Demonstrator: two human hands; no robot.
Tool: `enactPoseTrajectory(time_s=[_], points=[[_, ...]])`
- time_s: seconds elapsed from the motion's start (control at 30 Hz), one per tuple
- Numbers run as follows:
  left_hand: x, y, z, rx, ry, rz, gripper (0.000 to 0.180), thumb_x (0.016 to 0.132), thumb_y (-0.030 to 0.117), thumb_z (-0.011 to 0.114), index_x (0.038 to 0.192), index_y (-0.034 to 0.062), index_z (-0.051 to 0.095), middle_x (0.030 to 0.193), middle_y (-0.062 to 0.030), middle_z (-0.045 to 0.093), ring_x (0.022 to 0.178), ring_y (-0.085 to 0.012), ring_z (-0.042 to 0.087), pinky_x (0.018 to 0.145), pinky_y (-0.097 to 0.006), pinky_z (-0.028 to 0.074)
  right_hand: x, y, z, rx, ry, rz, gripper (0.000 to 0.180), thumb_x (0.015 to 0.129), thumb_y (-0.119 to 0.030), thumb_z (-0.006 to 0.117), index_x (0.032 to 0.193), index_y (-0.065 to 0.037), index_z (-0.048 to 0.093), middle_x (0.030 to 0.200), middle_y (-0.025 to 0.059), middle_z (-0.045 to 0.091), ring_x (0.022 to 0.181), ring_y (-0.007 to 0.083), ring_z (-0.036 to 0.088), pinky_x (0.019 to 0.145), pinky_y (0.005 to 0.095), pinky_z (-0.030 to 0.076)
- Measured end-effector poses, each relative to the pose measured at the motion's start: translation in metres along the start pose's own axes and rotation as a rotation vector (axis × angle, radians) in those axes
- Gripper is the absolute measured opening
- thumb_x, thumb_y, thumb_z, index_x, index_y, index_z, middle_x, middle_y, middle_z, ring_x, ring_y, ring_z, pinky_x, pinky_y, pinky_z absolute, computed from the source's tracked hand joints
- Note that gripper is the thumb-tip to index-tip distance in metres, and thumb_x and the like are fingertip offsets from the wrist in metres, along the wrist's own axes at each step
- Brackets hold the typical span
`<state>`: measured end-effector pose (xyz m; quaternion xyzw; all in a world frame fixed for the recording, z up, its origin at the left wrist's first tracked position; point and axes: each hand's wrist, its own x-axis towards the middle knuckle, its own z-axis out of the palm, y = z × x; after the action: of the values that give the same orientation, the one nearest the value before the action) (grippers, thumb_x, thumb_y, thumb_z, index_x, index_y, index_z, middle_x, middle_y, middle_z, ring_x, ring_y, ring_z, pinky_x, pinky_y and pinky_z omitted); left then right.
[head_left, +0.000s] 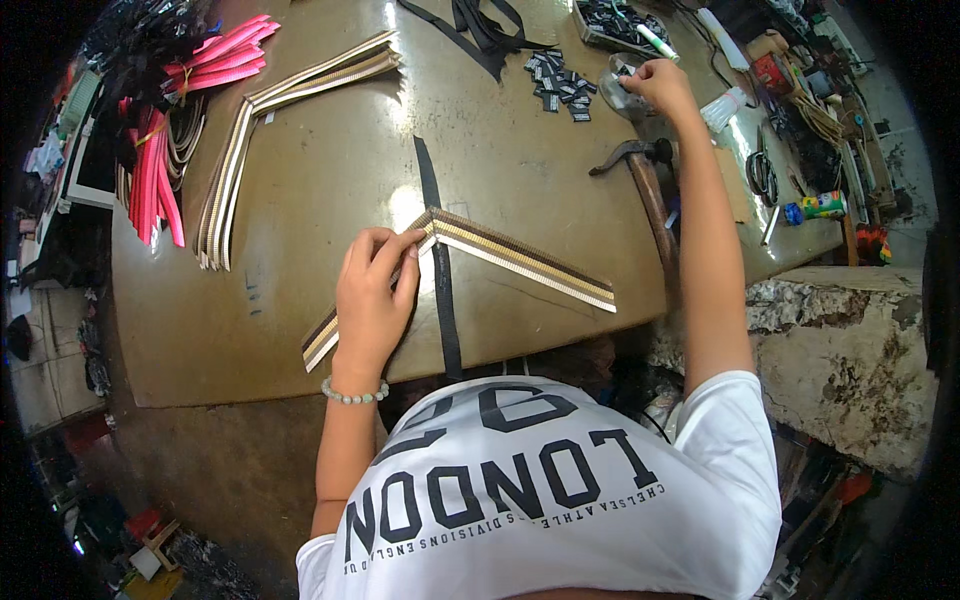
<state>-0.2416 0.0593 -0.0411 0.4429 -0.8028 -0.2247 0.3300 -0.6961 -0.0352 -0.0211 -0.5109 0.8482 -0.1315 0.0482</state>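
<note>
My left hand (372,292) presses flat on a folded striped strap (520,258), brown, cream and tan, bent in a V on the brown worktable (320,170). Its fingertips rest near the fold's peak. A black strip (440,280) lies under the strap, running toward me. My right hand (658,82) reaches to the far right of the table and pinches at a small round tin (618,92). A heap of small black tags (558,80) lies just left of that hand.
A hammer (640,175) lies by my right forearm. More folded striped straps (250,130) and pink straps (215,55) lie at the far left. A tray of black pieces (615,25) stands at the back. A cluttered bench (810,130) and a rough stone block (850,350) are at the right.
</note>
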Motion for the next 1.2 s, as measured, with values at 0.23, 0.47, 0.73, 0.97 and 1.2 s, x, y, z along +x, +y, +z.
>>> enactPoseTrajectory(time_s=[0.23,0.47,0.73,0.97,1.2], points=[[-0.002,0.0,0.0,-0.039,0.016,-0.022,0.018,0.086,0.002,0.066,0.104,0.0055,0.07,0.091,-0.0097,0.059,0.082,-0.0255,0.057,0.073,-0.037,0.048,-0.04,-0.002,-0.04,0.63,0.125,-0.118,0.033,0.084,-0.029,0.078,0.097,0.001,0.072,0.085,0.0086,0.072,0.071,0.0124,0.067,0.066,0.0284,0.053],[0.002,0.045,-0.011,-0.263,0.213,0.019,0.034,0.085,0.009,0.071,0.118,0.001,0.066,0.117,-0.0148,0.061,0.109,-0.0295,0.059,0.096,-0.038,0.045,-0.159,-0.102,-0.066,1.159,-0.209,-0.29,0.023,0.092,-0.02,0.071,0.102,0.001,0.068,0.084,0.0035,0.069,0.071,0.0096,0.065,0.069,0.024,0.053],[0.009,0.075,-0.021,-0.401,-0.06,-0.113,0.023,0.082,0.011,0.079,0.1,-0.0012,0.071,0.087,-0.0095,0.072,0.079,-0.0148,0.068,0.073,-0.029,0.053,-0.231,-0.154,-0.03,1.439,-0.598,-0.145,0.013,0.091,-0.007,0.071,0.096,0.004,0.065,0.082,0.0053,0.068,0.071,0.0093,0.065,0.066,0.0213,0.054],[0.001,0.046,-0.017,-1.409,-0.197,-0.537,0.024,0.103,0.02,0.054,0.112,-0.0013,0.055,0.092,-0.0105,0.063,0.075,-0.0143,0.065,0.067,-0.031,0.06,-0.229,-0.143,-0.029,1.391,-0.644,-0.232,0.019,0.098,-0.015,0.063,0.106,0.002,0.062,0.096,0.004,0.065,0.08,0.008,0.063,0.072,0.0225,0.053],[-0.004,0.034,-0.016,-1.685,-0.377,-0.721,0.032,0.105,0.027,0.051,0.121,0.0001,0.051,0.081,-0.0002,0.048,0.056,-0.0027,0.035,0.041,-0.014,0.026,-0.242,-0.16,-0.038,1.008,-0.49,-0.74,0.029,0.096,-0.01,0.063,0.122,0.002,0.06,0.086,0.0022,0.061,0.075,0.0062,0.055,0.068,0.0212,0.046]])
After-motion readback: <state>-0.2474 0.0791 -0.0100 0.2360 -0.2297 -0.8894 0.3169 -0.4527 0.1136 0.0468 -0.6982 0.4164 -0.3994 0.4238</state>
